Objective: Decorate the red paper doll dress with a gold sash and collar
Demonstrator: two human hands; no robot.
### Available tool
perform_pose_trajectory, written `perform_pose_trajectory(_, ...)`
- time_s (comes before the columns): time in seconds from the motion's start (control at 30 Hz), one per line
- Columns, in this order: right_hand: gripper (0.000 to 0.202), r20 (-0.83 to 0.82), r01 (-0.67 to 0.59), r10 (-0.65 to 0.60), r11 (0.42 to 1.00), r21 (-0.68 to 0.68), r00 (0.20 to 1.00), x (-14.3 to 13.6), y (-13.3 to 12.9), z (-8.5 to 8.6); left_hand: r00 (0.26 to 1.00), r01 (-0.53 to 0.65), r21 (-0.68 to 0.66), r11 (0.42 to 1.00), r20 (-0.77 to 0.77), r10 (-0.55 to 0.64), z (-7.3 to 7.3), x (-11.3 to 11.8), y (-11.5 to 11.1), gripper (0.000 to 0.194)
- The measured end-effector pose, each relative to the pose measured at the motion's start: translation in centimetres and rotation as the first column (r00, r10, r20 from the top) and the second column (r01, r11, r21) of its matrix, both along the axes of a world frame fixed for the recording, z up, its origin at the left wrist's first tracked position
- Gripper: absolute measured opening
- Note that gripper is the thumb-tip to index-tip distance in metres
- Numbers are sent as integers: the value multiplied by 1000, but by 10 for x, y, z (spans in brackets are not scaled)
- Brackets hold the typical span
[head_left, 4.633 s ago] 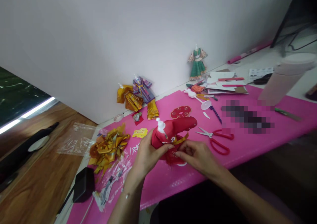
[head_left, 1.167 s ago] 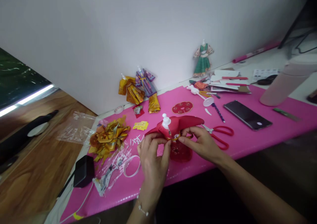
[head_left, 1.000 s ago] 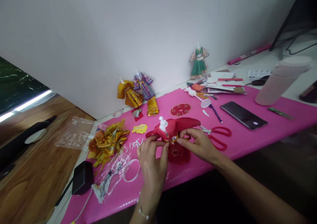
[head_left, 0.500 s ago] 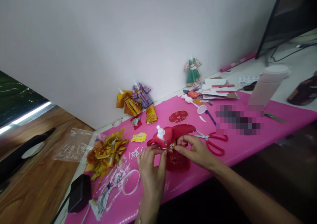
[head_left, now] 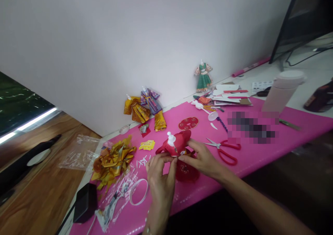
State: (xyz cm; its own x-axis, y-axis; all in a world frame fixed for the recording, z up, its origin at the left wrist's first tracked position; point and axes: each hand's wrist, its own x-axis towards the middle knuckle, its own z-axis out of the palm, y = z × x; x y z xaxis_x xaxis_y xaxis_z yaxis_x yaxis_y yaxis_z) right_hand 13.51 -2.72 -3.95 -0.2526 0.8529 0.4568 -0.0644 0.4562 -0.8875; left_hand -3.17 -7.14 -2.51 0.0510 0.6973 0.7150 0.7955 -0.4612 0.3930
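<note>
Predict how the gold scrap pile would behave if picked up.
The gold scrap pile would probably flop and shed pieces, as it looks like loose, crumpled strips. It is likely light for its size, since the strips look thin.

The left hand (head_left: 160,174) has bent fingers, with the thumb close to them. The right hand (head_left: 202,158) curls just beside those fingers. The left arm (head_left: 156,221) is below its fingers. The right arm (head_left: 256,200) slants down, right of its fingers.
</note>
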Motion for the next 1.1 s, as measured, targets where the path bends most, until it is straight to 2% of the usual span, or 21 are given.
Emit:
perform_pose_trajectory(0.33,26,54,81,-89,988,128,995,-1,-1,-12,997,35,17,999,69,-36,0,3,-2,8)
perform_pose_trajectory(0.57,33,63,6,-19,980,197,998,3,1,-14,997,35,28,999,73,-37,2,5,-3,10)
perform_pose_trajectory(0.67,37,103,21,-44,978,209,994,3,0,-14,996,30,21,999,83,-31,2,5,-3,11)
perform_pose_trajectory(0.93,21,165,123,-173,954,273,971,0,0,-18,996,20,9,1000,85,-20,5,7,-4,9)
perform_pose_trajectory(1.1,26,164,52,-89,974,219,982,4,-2,-14,997,-9,-7,1000,81,10,5,8,-4,9)
